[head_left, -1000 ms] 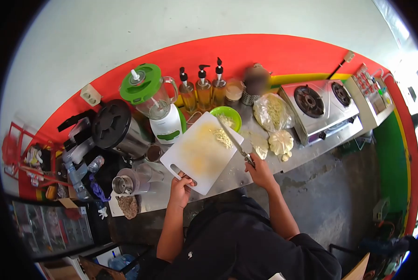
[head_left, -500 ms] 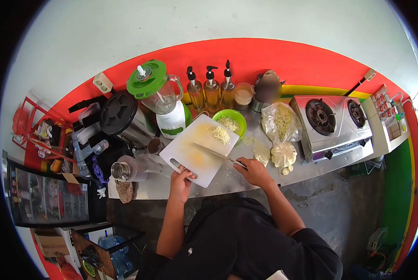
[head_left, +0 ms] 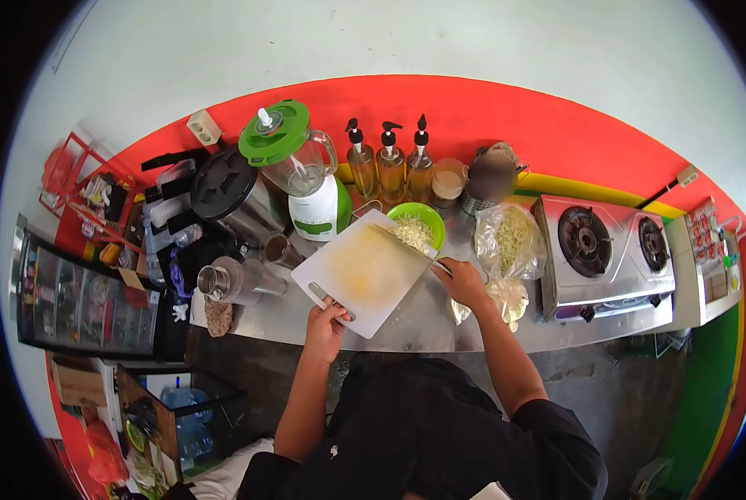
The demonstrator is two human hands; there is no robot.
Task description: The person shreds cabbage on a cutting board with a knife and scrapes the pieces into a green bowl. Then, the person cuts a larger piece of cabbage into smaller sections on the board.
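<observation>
My left hand (head_left: pixel 326 326) grips the lower left corner of a white cutting board (head_left: pixel 363 279), by its handle slot. The board is raised over the steel counter and bears a yellowish stain. My right hand (head_left: pixel 463 283) is closed on the handle of a knife (head_left: pixel 413 249), whose blade lies along the board's upper right edge. Just beyond that edge is a green bowl (head_left: pixel 436 225) with chopped pale pieces (head_left: pixel 413 232) in it. Beneath my right wrist sits a pale bulb-like bundle (head_left: pixel 508 302), partly hidden.
A blender (head_left: pixel 314 208) stands behind the board, left of three pump bottles (head_left: pixel 390 171). Right of the bowl are a plastic bag of shreds (head_left: pixel 510 242) and a gas stove (head_left: pixel 602 254). Clear cylindrical containers (head_left: pixel 241 282) stand at the counter's left.
The knife has moved up and right across the board to its edge by the bowl. The chopped heap has left the board, and the bowl looks fuller. The view has shifted slightly.
</observation>
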